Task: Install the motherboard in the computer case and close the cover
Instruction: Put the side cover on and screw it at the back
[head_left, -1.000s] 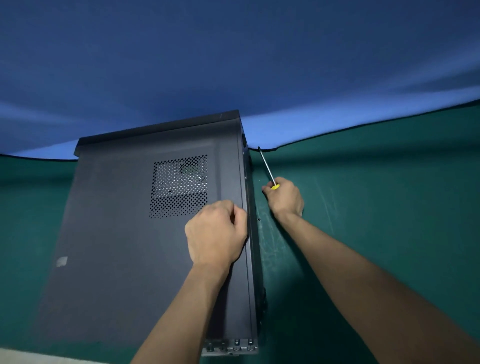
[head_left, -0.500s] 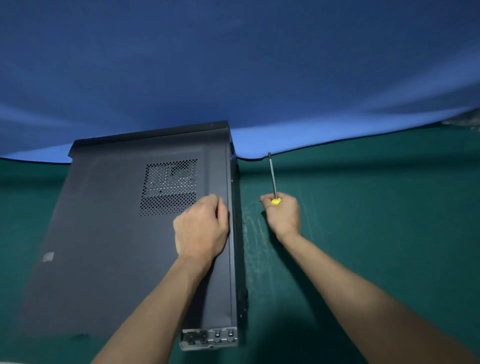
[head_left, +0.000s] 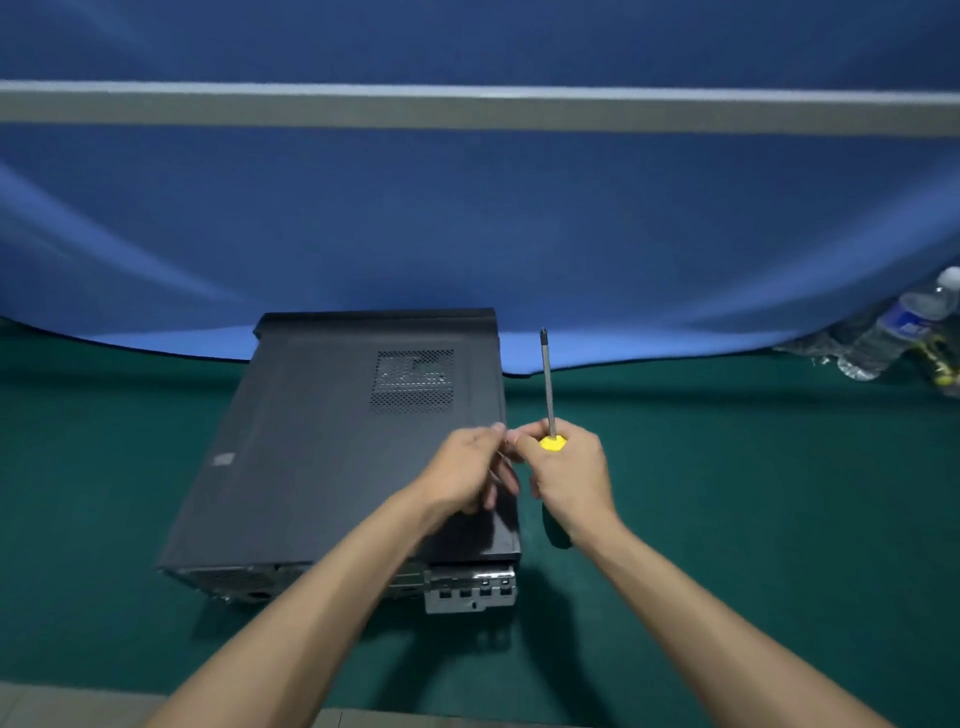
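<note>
Computer case (head_left: 332, 457) lay on its side left of centre on the green desk (head_left: 727, 519), side cover (head_left: 311, 415) seated on top; motherboard not visible, presumably inside. Left hand (head_left: 467, 473) hovered at the cover's right edge, fingers curled; whether they pinched a screw, cannot tell. Right hand (head_left: 566, 467) grasped the screwdriver (head_left: 548, 384), shaft up. Judged remaining: fastening the cover. Water bottle (head_left: 898, 332) at the far right edge.

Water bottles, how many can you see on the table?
1: a clear water bottle lies tilted at the far right edge of the green table, beside blurred clutter that may hide more.
</note>
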